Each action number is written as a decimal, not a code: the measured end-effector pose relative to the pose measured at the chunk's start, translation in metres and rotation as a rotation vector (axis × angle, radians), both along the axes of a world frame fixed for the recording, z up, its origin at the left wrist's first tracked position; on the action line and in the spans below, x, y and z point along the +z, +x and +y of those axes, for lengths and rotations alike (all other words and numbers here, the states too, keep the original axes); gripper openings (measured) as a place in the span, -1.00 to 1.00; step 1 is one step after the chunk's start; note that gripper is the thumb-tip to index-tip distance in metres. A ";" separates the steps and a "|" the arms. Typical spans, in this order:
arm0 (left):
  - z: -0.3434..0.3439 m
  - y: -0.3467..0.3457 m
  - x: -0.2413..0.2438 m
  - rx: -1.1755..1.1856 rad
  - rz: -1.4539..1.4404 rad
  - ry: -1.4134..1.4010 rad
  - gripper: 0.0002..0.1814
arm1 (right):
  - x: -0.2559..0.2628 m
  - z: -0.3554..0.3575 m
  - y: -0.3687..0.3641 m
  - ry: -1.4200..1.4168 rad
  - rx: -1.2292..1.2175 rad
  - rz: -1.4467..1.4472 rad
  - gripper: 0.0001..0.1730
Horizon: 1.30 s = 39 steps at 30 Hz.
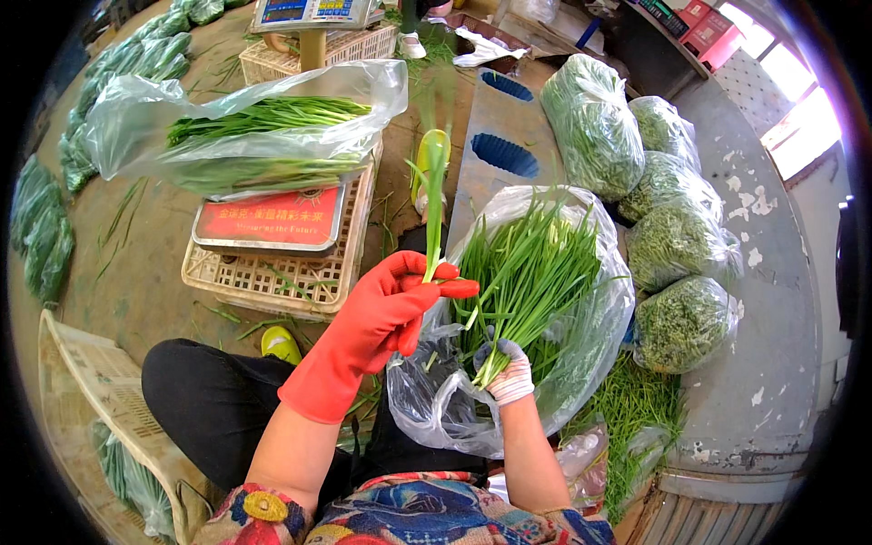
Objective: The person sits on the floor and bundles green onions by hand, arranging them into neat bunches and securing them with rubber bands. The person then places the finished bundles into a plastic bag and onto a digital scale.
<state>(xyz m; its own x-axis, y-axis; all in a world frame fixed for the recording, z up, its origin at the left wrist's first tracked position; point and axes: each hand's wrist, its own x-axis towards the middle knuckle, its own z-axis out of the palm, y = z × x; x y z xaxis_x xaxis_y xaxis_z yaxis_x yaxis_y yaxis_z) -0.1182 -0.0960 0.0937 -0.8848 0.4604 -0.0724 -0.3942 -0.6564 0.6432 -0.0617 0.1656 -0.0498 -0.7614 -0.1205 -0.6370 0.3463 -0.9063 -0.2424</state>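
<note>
My left hand (pixel 381 327), in a red rubber glove, pinches the pale lower ends of a few green leaf blades (pixel 434 204) that stand upright from the fingertips. My right hand (pixel 504 371), in a striped knit glove with grey fingers, grips the pale stem ends of a bunch of long green leaves, probably Chinese chives (pixel 524 300). Under and around that bunch lies a large open clear plastic bag (pixel 593 368) holding more of the same leaves. On a scale's red-topped platform (pixel 269 219), an open clear bag (pixel 266 146) holds more long green leaves.
Filled clear bags of greens (pixel 593 129) line the right side beside a grey metal surface (pixel 763 293). Loose greens (pixel 633 415) lie below them. A plastic crate (pixel 272 279) supports the scale; another crate (pixel 102 402) stands lower left. Bagged greens (pixel 41 231) lie on the floor at left.
</note>
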 end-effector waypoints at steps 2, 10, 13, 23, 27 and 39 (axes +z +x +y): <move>-0.002 0.000 0.016 -0.003 0.043 0.024 -0.81 | -0.011 0.010 0.003 0.015 0.028 -0.001 -0.72; 0.006 -0.021 0.084 -0.013 0.277 0.046 -0.70 | -0.031 0.016 0.011 -0.014 -0.058 0.013 -0.66; 0.035 -0.035 0.063 -0.054 0.274 -0.142 -0.68 | -0.027 0.003 0.002 -0.025 -0.042 0.057 -0.63; 0.097 -0.010 -0.130 -0.215 0.066 -1.238 -0.50 | -0.055 0.000 -0.008 0.018 0.035 0.005 -0.60; 0.111 -0.003 -0.153 -0.065 0.186 -1.322 -0.48 | -0.044 -0.015 -0.014 0.006 0.078 0.043 -0.54; 0.083 0.041 -0.079 -0.516 0.854 -1.338 -0.31 | -0.011 -0.010 0.012 0.087 0.037 0.144 -0.59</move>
